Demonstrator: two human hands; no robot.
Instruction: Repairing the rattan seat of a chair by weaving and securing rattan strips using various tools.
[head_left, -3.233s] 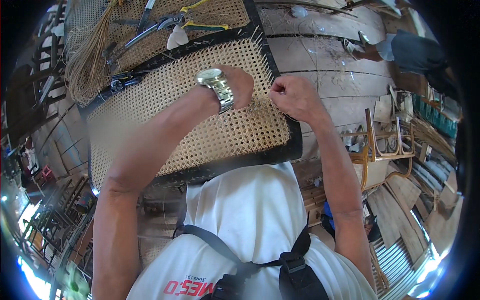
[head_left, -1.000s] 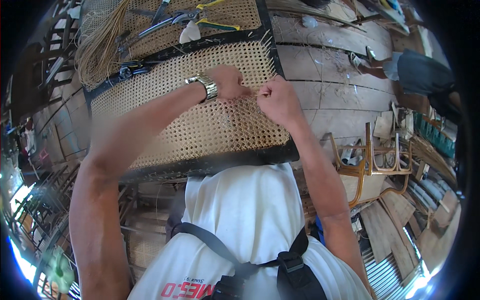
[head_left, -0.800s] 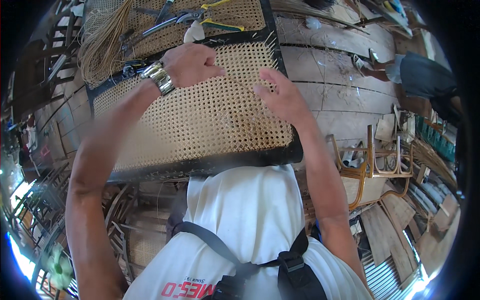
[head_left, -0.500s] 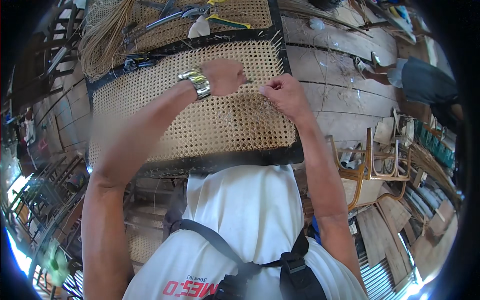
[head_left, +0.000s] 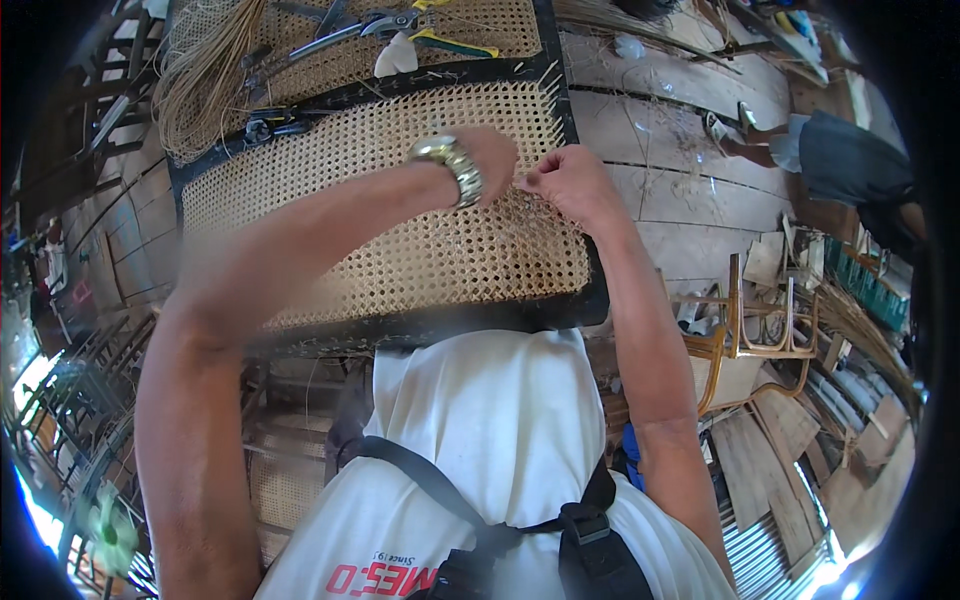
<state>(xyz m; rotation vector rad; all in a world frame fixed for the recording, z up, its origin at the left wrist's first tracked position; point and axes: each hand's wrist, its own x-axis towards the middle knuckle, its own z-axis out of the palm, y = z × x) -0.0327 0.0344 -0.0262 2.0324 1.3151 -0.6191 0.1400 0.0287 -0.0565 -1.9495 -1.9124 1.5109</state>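
A woven cane panel [head_left: 400, 270] in a black frame [head_left: 440, 318] lies in front of me. Over its right half, my left hand [head_left: 487, 163], with a metal watch [head_left: 455, 165] at the wrist, is curled closed; its fingertips are hidden and slightly blurred. Just right of it, my right hand [head_left: 575, 185] is pinched closed near the panel's right edge, thumb and fingers together at the weave. Whatever lies between the fingers of either hand is too small to make out. Cane ends [head_left: 552, 110] stick out along the right edge above my right hand.
Beyond the frame's bar, shears [head_left: 370, 28], yellow-and-green-handled pliers [head_left: 455, 42], a white piece [head_left: 397, 56] and a cane bundle [head_left: 215, 75] lie on the upper panel. A dark tool [head_left: 275, 125] rests at the bar. A wooden chair frame [head_left: 740, 330] and another person's legs [head_left: 780, 145] are at right.
My left hand has moved right, close up to my right hand, with its elbow swinging outward. My right hand stays at nearly the same spot, still pinched.
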